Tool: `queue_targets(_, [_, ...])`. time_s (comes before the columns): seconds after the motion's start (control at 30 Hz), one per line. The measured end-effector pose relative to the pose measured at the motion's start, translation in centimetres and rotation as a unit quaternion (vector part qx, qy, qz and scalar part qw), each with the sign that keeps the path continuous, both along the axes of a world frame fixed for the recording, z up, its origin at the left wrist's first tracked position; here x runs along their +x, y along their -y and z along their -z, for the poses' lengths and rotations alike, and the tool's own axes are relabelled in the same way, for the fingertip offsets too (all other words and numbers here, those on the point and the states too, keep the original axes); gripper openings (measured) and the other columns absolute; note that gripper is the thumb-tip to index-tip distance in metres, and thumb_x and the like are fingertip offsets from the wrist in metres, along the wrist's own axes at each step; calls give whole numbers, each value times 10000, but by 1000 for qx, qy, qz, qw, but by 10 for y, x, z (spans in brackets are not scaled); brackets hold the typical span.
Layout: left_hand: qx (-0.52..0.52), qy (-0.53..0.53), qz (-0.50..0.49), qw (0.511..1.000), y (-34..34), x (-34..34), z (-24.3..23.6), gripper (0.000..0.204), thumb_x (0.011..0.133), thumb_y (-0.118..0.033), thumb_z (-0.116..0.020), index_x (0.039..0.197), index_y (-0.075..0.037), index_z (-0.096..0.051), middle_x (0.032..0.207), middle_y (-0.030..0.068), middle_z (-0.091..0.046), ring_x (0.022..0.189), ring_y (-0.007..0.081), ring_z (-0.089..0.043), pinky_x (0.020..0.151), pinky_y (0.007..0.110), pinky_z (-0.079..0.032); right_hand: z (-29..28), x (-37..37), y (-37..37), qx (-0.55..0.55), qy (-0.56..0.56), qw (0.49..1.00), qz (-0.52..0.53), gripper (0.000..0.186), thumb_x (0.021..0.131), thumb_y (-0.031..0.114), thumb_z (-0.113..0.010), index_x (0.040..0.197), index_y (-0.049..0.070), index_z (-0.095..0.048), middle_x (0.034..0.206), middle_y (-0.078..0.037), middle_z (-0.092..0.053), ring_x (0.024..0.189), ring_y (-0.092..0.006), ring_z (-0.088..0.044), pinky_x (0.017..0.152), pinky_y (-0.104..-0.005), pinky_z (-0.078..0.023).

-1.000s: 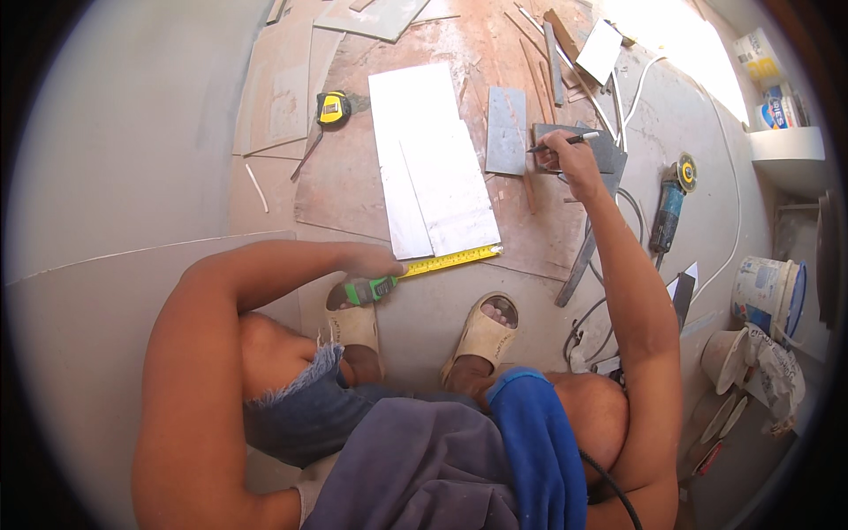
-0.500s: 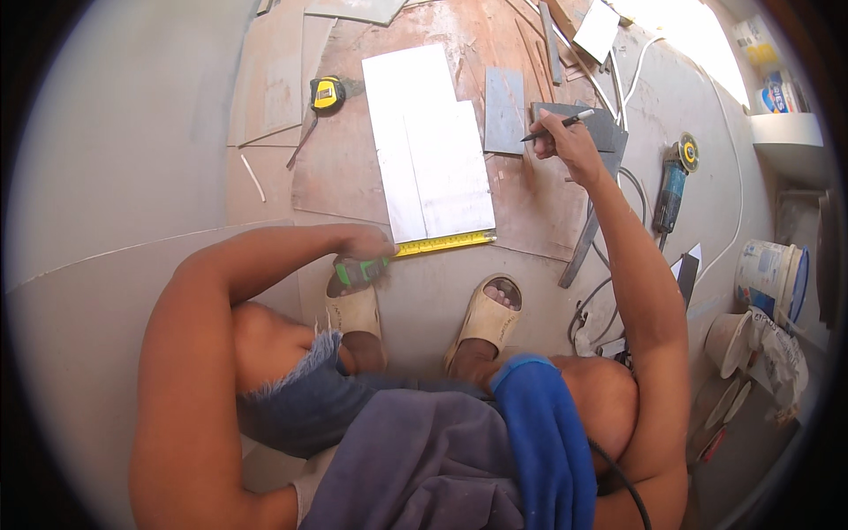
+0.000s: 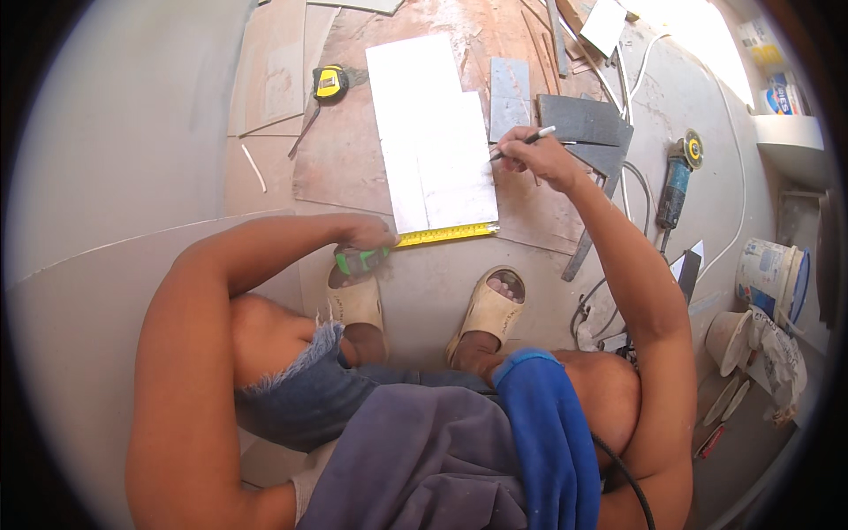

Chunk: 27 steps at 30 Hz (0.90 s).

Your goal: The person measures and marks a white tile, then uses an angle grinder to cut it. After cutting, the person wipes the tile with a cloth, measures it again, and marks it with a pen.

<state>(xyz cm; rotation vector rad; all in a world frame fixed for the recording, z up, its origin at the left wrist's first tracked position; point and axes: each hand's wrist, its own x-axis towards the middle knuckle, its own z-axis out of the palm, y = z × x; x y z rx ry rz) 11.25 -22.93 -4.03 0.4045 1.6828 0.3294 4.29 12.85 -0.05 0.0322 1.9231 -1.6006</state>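
Note:
A white tile (image 3: 430, 132) with a stepped upper right corner lies on a reddish, dusty board (image 3: 340, 181). My left hand (image 3: 371, 233) is closed around a green tape measure (image 3: 362, 260) at the tile's near left corner. Its yellow blade (image 3: 449, 234) runs along the near edge of the tile. My right hand (image 3: 537, 157) pinches a black marker (image 3: 521, 142) with a white end. The marker's tip is close to the tile's right edge; whether it touches is too small to tell. A faint line runs lengthwise on the tile.
A second tape measure (image 3: 329, 83), yellow and black, sits left of the tile. Grey tile pieces (image 3: 510, 97) and dark offcuts (image 3: 579, 119) lie to the right. Farther right are an angle grinder (image 3: 677, 181), a cable and a white bucket (image 3: 768, 278). My sandalled feet stand just below the tile.
My right hand has moved left with the marker, from over the dark offcuts to the tile's right edge. My left hand stays at the near left corner with the tape measure.

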Motion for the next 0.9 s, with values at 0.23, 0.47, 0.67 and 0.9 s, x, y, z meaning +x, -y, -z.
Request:
queue_targets(0.23, [-27,4,-7,1000,-1,0,-3,665,1004,-479,-409,1296,94,-580,1313,292,-591,1209,389,-577,1029,463,-430,24,48,45,3,38,993,-110,173,862,194,-648,871,25,-680,817,-43,-685,758,-136,-659,706,-277,-516])
queue_targets(0.47, [-44,24,15,999,-8,-6,-11,695,1003,-518,-433,1353,72,-543,1340,277,-580,1251,385,-547,1061,450,-418,33,67,67,16,24,991,-133,168,854,200,-639,837,40,-687,832,-53,-710,795,-148,-689,751,-292,-526])
queue_targets(0.67, [-32,15,-7,999,-4,-5,-10,683,995,-498,-444,1294,102,-576,1302,295,-595,1183,397,-583,1005,466,-444,34,69,67,80,5,984,-157,208,833,225,-639,875,35,-711,824,-79,-722,782,-163,-671,745,-309,-530])
queue_targets(0.9, [-40,28,-14,999,-3,-6,-2,686,989,-500,-464,1296,104,-573,1321,292,-585,1178,387,-585,1000,462,-447,32,69,69,109,-9,978,-178,200,831,218,-647,881,38,-718,820,-76,-718,762,-164,-656,732,-313,-527])
